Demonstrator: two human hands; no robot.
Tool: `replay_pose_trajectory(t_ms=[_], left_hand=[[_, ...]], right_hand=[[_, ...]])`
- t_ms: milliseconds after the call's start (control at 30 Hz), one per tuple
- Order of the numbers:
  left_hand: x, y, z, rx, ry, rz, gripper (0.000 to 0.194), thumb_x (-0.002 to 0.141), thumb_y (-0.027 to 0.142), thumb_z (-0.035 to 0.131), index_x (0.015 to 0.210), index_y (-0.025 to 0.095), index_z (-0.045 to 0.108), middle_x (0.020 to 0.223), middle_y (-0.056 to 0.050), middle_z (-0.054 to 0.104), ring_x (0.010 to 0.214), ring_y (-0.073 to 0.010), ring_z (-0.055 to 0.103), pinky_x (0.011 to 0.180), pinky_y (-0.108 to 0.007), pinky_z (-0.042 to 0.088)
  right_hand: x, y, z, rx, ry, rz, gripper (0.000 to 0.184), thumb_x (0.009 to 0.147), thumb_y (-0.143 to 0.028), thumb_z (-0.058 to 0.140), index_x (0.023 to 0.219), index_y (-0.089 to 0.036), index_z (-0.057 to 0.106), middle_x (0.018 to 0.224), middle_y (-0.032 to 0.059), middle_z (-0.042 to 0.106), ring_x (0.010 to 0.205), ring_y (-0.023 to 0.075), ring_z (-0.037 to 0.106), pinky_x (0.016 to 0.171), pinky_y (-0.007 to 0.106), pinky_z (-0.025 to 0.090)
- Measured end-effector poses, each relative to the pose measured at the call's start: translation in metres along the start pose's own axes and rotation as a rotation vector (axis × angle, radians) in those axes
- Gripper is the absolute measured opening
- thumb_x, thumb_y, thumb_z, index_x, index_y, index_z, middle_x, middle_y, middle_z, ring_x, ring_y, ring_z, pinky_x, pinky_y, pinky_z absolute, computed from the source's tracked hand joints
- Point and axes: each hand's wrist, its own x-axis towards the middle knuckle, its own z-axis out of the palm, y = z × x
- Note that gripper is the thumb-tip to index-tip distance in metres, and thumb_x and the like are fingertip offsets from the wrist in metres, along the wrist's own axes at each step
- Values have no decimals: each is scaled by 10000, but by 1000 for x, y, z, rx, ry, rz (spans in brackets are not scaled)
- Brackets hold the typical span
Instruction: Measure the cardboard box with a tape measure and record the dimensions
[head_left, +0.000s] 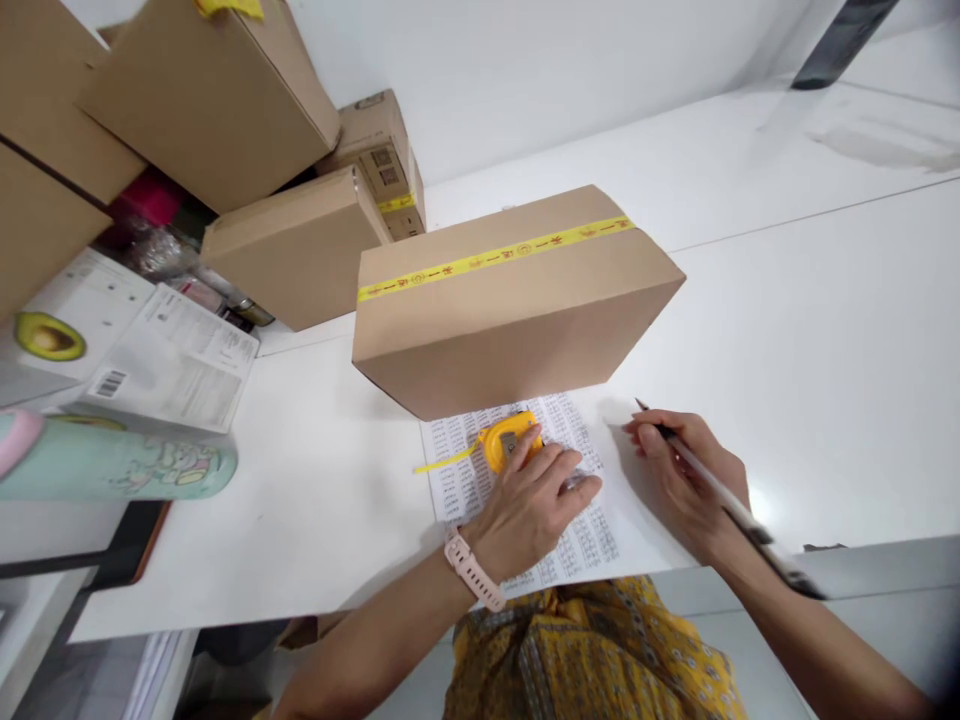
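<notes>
My left hand (532, 495) rests on a printed sheet of paper (592, 545) on the white table (315, 500), fingers curled over a small yellow tape measure (504, 442) whose short yellow tape sticks out to the left. My right hand (686, 470) pinches a pen (720, 490), its tip pointing up and left just above the sheet's right edge. A cardboard box (510, 300) sealed with yellow printed tape stands right behind both hands, partly over the sheet.
More cardboard boxes (300, 250) are stacked at the back left. At the left lie a white box with an avocado picture (82, 320), a printed leaflet (180, 360) and a green bottle (112, 462) on its side. A wall runs behind the table.
</notes>
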Motion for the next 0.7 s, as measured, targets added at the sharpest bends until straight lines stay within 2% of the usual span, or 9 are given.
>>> replay_pose_trajectory(t_ms=[67,167,233,367,467,533,633,700], left_hand=[[0,0,-1,-21,114,-43,328,919,34,473,1159,180,641,1196,-92,652,1162,-226,571,1151,-499,364],[-1,-1,-5,-14,221,-157,318,892,79,547,1189,166,617,1230,-124,647,1177,-264,562,1122,-506,394],[-1,-1,-7,1,220,-283,368,871,178,634,1232,142,572,1272,-165,621,1186,-309,548,1077,-524,429],[-2,-4,-6,4,152,-539,647,787,321,767,1335,160,462,1327,-191,579,1179,-373,541,988,-572,471],[-1,-8,-4,-55,106,-636,653,779,280,772,1345,214,453,1279,-149,611,1153,-363,567,973,-579,476],[-2,-10,-5,-132,138,-679,634,770,251,768,1332,225,474,1208,-132,638,1113,-340,595,955,-554,494],[-7,-8,-14,-340,334,-708,647,737,258,776,1319,224,496,1185,-124,639,1070,-296,632,911,-468,539],[-12,-6,-28,-470,584,-721,619,733,271,766,1299,232,518,1200,-109,635,1030,-263,657,844,-391,564]], right_hand=[[3,4,0,-101,-44,-134,282,971,-265,463,1208,-275,617,1168,93,713,1036,292,685,817,432,551],[10,15,0,-317,-118,-326,496,943,-120,372,1392,-258,530,1389,107,625,1320,336,542,971,524,496],[14,23,-1,-463,-126,-397,536,921,-86,373,1414,-239,520,1423,110,608,1386,353,478,1002,558,468],[18,35,-1,-584,-116,-472,550,907,-77,392,1421,-224,522,1453,112,587,1390,349,477,1023,548,457],[18,37,0,-562,-99,-476,576,916,-72,367,1461,-222,480,1440,110,599,1374,340,496,1022,543,462],[18,35,0,-517,-99,-457,570,937,-96,353,1483,-233,451,1417,106,619,1368,343,502,1018,556,463],[17,28,-5,-390,-87,-344,489,994,-223,347,1468,-243,467,1371,120,647,1325,351,541,1017,574,471],[18,21,-13,-276,-58,-192,472,1013,-370,370,1450,-239,491,1372,140,637,1295,360,561,1010,571,487]])
